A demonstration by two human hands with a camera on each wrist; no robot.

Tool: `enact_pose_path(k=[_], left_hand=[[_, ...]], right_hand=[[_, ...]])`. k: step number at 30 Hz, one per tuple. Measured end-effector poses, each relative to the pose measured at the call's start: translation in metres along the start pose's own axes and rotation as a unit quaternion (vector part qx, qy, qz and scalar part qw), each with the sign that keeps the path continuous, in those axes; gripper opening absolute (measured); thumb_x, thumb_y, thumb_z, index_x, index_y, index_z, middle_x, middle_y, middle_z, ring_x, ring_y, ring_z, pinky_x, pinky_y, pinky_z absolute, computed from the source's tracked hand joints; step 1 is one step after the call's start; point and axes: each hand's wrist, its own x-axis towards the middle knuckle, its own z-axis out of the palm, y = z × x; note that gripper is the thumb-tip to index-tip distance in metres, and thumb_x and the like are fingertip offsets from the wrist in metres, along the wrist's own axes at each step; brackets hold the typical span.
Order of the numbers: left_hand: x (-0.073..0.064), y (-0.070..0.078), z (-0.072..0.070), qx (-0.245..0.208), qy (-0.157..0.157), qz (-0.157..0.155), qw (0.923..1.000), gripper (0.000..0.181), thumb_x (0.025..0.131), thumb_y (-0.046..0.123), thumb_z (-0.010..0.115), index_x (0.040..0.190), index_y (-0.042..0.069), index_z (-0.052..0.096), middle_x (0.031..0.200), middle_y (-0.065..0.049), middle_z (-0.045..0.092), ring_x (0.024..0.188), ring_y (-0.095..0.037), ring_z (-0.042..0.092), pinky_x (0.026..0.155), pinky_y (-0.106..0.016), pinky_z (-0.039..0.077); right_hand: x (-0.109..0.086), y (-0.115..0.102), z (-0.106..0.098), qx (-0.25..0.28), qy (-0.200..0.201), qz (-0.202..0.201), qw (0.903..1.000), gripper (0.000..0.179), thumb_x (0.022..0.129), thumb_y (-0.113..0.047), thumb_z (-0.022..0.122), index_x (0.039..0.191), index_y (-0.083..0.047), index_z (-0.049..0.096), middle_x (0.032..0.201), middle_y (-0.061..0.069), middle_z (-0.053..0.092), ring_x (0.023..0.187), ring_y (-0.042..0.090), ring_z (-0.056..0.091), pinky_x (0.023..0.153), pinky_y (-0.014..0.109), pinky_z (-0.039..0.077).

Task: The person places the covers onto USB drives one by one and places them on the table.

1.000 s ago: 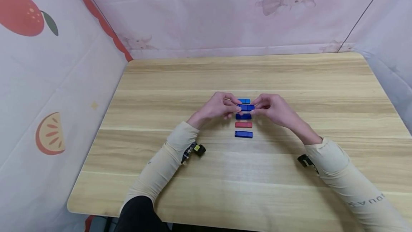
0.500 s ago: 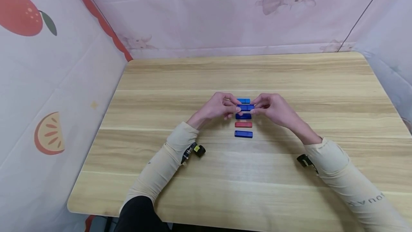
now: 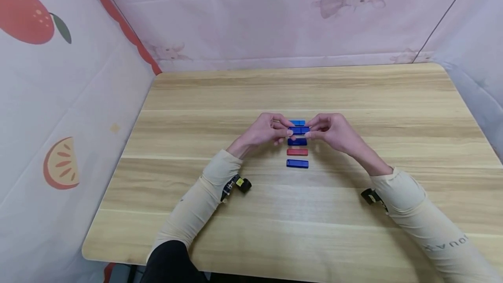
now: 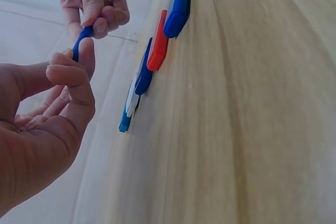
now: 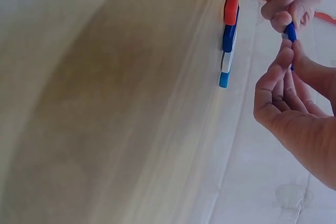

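Raised above the table, a small flat dark blue bar (image 3: 299, 130) with a seam across its middle lies level between both hands. My left hand (image 3: 269, 128) pinches its left end between thumb and fingers. At the other end, my right hand (image 3: 333, 132) pinches it the same way. Below, similar bars form a column on the tabletop: a light blue one (image 3: 297, 123) farthest away, then a white one (image 4: 132, 100) hidden in the head view, a dark blue one (image 3: 297, 142), a red one (image 3: 297, 152), and a blue one (image 3: 297, 163) nearest me.
The light wood table (image 3: 275, 230) ends at a pink printed cloth (image 3: 255, 21) behind and a white cloth (image 3: 98, 99) with fruit prints on the left. Each sleeved forearm carries a small black camera, the left one (image 3: 243, 184) close over the table.
Both hands keep their pinch on the blue bar. It has shifted very slightly left and away from me; the column of bars stays in place.
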Motion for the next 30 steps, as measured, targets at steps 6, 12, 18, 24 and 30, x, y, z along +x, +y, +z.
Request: enact_pose_path(k=[6, 12, 18, 24, 30], left_hand=[[0.0003, -0.0008, 0.0021, -0.016, 0.009, 0.005, 0.9998, 0.021, 0.099, 0.000, 0.070, 0.120, -0.006, 0.069, 0.086, -0.019, 0.073, 0.063, -0.014, 0.059, 0.056, -0.024, 0.048], [0.0002, -0.0016, 0.0055, -0.038, 0.027, 0.005, 0.9989, 0.021, 0.099, 0.000, 0.070, 0.119, -0.006, 0.069, 0.083, -0.013, 0.074, 0.061, -0.012, 0.060, 0.057, -0.024, 0.048], [-0.0002, -0.0013, 0.0090, -0.048, 0.030, 0.010, 0.9984, 0.019, 0.098, 0.000, 0.071, 0.117, -0.006, 0.070, 0.083, -0.023, 0.072, 0.058, -0.012, 0.059, 0.057, -0.027, 0.047], [0.0001, 0.0013, 0.0088, -0.031, 0.028, 0.012, 0.9990, 0.019, 0.098, 0.000, 0.071, 0.116, -0.005, 0.070, 0.086, -0.019, 0.075, 0.061, -0.014, 0.061, 0.058, -0.027, 0.048], [-0.0004, 0.0039, 0.0086, -0.047, 0.023, 0.024, 0.9983, 0.018, 0.098, -0.003, 0.069, 0.115, -0.008, 0.070, 0.077, -0.007, 0.074, 0.062, -0.017, 0.062, 0.056, -0.024, 0.048]], right_hand=[[-0.0020, 0.0004, 0.0005, 0.032, 0.011, 0.014, 0.9993, 0.027, 0.095, -0.015, 0.080, 0.117, 0.000, 0.075, 0.107, 0.019, 0.080, 0.082, 0.003, 0.072, 0.072, 0.025, 0.055], [-0.0041, 0.0004, 0.0008, 0.050, 0.018, 0.022, 0.9984, 0.028, 0.096, -0.017, 0.080, 0.118, -0.001, 0.074, 0.109, 0.017, 0.081, 0.083, 0.003, 0.074, 0.072, 0.026, 0.055], [-0.0047, -0.0011, -0.0015, 0.063, 0.017, 0.037, 0.9972, 0.030, 0.095, -0.016, 0.081, 0.120, -0.001, 0.074, 0.110, 0.017, 0.081, 0.082, 0.001, 0.074, 0.072, 0.026, 0.056], [-0.0054, -0.0023, -0.0022, 0.059, 0.023, 0.039, 0.9972, 0.029, 0.094, -0.015, 0.081, 0.118, 0.000, 0.075, 0.107, 0.016, 0.082, 0.082, 0.002, 0.076, 0.073, 0.027, 0.058], [-0.0062, -0.0059, -0.0009, 0.043, 0.033, 0.037, 0.9978, 0.027, 0.093, -0.015, 0.082, 0.115, -0.001, 0.076, 0.104, 0.015, 0.082, 0.081, 0.003, 0.076, 0.072, 0.029, 0.060]])
